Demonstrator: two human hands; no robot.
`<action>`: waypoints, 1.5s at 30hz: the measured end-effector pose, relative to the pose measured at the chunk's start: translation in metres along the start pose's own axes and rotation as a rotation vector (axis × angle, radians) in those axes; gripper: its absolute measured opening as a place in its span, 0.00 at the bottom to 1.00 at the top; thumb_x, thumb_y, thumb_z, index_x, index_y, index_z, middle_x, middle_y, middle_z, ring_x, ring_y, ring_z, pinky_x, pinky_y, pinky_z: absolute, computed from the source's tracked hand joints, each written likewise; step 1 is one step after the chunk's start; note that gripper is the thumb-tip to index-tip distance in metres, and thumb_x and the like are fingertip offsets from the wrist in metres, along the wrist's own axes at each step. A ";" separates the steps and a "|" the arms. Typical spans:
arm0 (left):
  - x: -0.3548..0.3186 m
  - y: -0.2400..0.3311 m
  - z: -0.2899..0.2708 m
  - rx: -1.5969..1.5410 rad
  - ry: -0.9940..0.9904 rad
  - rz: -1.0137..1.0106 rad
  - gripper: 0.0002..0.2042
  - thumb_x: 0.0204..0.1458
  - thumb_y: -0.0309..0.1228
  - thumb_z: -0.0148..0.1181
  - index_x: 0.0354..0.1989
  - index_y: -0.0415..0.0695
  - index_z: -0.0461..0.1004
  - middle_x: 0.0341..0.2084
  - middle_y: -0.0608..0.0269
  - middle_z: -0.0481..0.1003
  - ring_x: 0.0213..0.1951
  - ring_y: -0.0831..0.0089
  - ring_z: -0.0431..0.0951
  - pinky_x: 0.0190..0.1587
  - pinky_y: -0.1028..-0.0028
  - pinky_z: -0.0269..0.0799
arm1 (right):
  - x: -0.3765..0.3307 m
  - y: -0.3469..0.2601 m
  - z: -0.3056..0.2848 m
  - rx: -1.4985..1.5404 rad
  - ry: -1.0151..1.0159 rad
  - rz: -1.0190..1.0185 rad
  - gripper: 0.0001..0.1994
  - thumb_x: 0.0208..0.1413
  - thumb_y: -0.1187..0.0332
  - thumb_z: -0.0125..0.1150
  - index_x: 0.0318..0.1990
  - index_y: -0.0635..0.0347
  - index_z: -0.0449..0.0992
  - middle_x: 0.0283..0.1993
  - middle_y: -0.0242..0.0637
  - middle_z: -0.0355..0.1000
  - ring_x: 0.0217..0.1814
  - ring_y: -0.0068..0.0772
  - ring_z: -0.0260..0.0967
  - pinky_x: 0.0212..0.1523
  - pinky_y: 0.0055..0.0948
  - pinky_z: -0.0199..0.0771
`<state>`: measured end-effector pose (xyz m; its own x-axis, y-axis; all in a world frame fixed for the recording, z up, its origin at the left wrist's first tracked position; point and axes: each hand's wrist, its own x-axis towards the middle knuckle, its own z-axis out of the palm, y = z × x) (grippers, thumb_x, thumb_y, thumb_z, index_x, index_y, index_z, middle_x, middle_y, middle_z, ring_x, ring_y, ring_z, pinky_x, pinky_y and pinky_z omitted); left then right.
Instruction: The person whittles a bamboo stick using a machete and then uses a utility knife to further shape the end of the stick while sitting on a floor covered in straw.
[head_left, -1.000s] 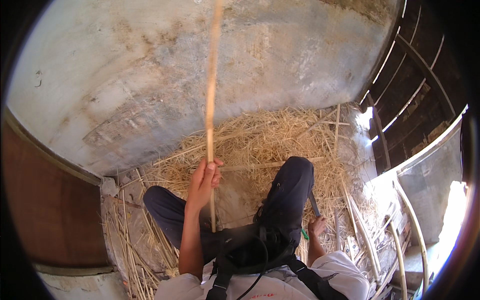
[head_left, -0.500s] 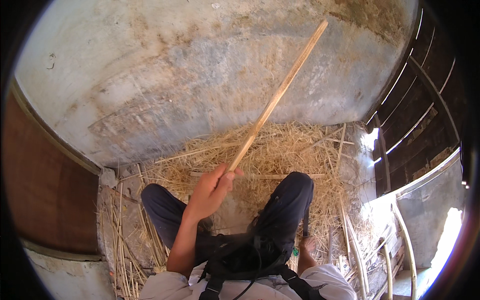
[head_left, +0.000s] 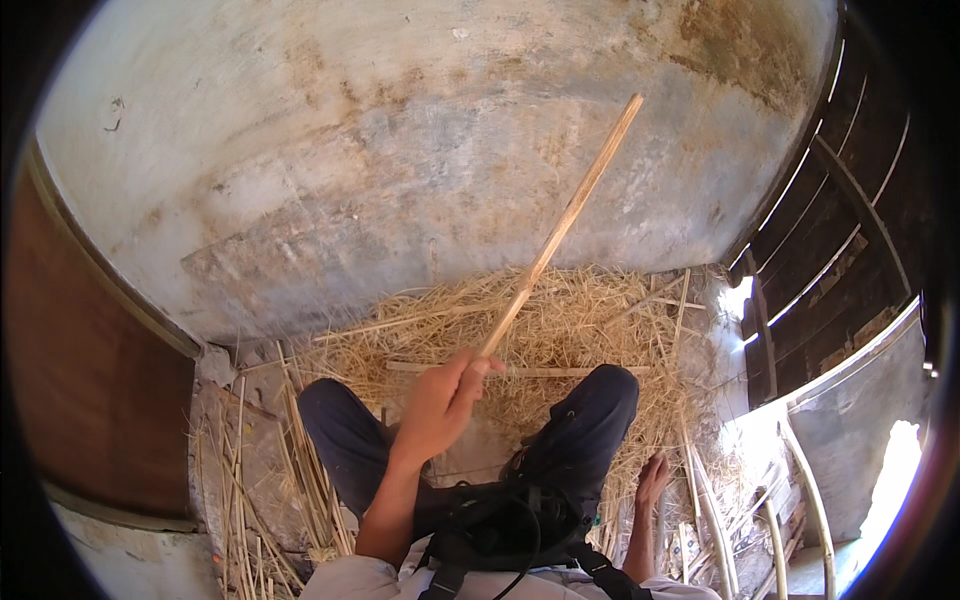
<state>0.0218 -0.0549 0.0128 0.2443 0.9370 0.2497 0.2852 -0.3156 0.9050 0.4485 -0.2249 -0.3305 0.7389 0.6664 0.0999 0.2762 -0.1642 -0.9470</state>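
Observation:
My left hand [head_left: 442,403] grips the lower end of a long, pale wooden stick [head_left: 563,222], its fingers wrapped round it. The stick slants up and to the right, its far end in front of the wall. Low on the right, beside my right knee, is my right hand [head_left: 652,480]. Its fingers look curled; whatever they may hold does not show. Beyond my knees lies a heap of straw-like wood shavings [head_left: 460,310], with a thin strip [head_left: 580,372] lying across its near side.
A stained plaster wall [head_left: 330,190] rises behind the shavings. Several long split strips [head_left: 300,450] lie by my left leg, and bent poles [head_left: 805,475] are at the right. A brown panel [head_left: 100,370] stands at the left, dark slatted boards [head_left: 830,240] at the right.
The stick's far end has dipped, and my left hand sits slightly lower and farther right. My right hand has moved right and up; the dark, narrow blade-like piece seen by it earlier no longer shows.

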 end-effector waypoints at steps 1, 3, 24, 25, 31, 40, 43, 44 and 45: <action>0.000 -0.003 0.001 -0.023 -0.011 -0.014 0.15 0.73 0.36 0.47 0.46 0.39 0.79 0.17 0.74 0.60 0.20 0.84 0.58 0.24 0.75 0.54 | 0.012 -0.045 -0.002 0.029 0.007 -0.067 0.22 0.73 0.48 0.48 0.32 0.56 0.67 0.19 0.24 0.57 0.17 0.16 0.53 0.18 0.24 0.53; 0.000 -0.007 -0.004 -0.026 -0.051 -0.079 0.16 0.73 0.38 0.45 0.45 0.43 0.79 0.19 0.71 0.65 0.21 0.80 0.65 0.27 0.73 0.61 | 0.030 -0.142 0.015 0.160 -0.039 -0.143 0.20 0.73 0.48 0.49 0.37 0.55 0.66 0.20 0.23 0.55 0.18 0.14 0.52 0.18 0.22 0.52; -0.027 -0.069 -0.025 -0.191 0.152 -0.195 0.18 0.73 0.41 0.47 0.35 0.41 0.74 0.20 0.72 0.64 0.24 0.80 0.64 0.30 0.74 0.60 | 0.008 -0.400 0.214 -0.633 -0.642 -1.142 0.25 0.58 0.40 0.65 0.37 0.55 0.72 0.18 0.42 0.73 0.19 0.48 0.75 0.21 0.46 0.74; -0.028 -0.069 -0.026 -0.190 0.156 -0.212 0.18 0.73 0.41 0.47 0.35 0.41 0.74 0.20 0.71 0.64 0.25 0.80 0.64 0.30 0.74 0.60 | 0.017 -0.400 0.220 -0.608 -0.641 -1.172 0.25 0.58 0.39 0.64 0.37 0.55 0.72 0.18 0.42 0.73 0.19 0.48 0.75 0.20 0.46 0.74; -0.030 -0.087 -0.024 -0.153 0.164 -0.202 0.18 0.73 0.41 0.46 0.34 0.41 0.72 0.19 0.71 0.64 0.24 0.79 0.64 0.29 0.73 0.60 | -0.005 -0.402 0.231 -0.658 -0.723 -1.113 0.23 0.60 0.43 0.64 0.40 0.56 0.72 0.18 0.41 0.73 0.20 0.51 0.75 0.24 0.48 0.76; -0.039 -0.091 -0.021 -0.107 0.188 -0.140 0.17 0.73 0.40 0.45 0.32 0.42 0.70 0.18 0.72 0.61 0.23 0.80 0.61 0.27 0.73 0.57 | -0.004 -0.391 0.257 -0.735 -0.657 -1.319 0.25 0.60 0.38 0.62 0.34 0.52 0.71 0.17 0.35 0.70 0.13 0.39 0.67 0.17 0.38 0.70; -0.061 -0.098 -0.029 -0.114 0.202 -0.307 0.17 0.73 0.41 0.46 0.32 0.44 0.70 0.19 0.75 0.61 0.22 0.83 0.60 0.26 0.75 0.56 | 0.052 -0.382 0.270 -0.517 -0.565 -1.047 0.25 0.62 0.40 0.61 0.35 0.55 0.73 0.15 0.34 0.67 0.12 0.34 0.64 0.15 0.39 0.66; -0.063 -0.100 -0.033 -0.178 0.194 -0.339 0.17 0.73 0.41 0.46 0.33 0.44 0.70 0.19 0.75 0.61 0.22 0.83 0.59 0.26 0.76 0.55 | 0.063 -0.386 0.273 -0.498 -0.525 -0.913 0.24 0.62 0.41 0.61 0.35 0.56 0.73 0.14 0.33 0.66 0.12 0.32 0.62 0.14 0.39 0.64; -0.063 -0.101 -0.037 -0.242 0.184 -0.371 0.17 0.73 0.42 0.46 0.33 0.45 0.71 0.19 0.76 0.60 0.22 0.84 0.59 0.26 0.77 0.55 | 0.070 -0.385 0.273 -0.486 -0.518 -0.890 0.25 0.63 0.42 0.61 0.34 0.57 0.73 0.15 0.34 0.66 0.13 0.33 0.63 0.16 0.40 0.65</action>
<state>-0.0564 -0.0769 -0.0820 -0.0072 0.9976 -0.0683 0.0928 0.0686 0.9933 0.2267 0.0835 -0.0424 -0.1502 0.8892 0.4321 0.8677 0.3280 -0.3735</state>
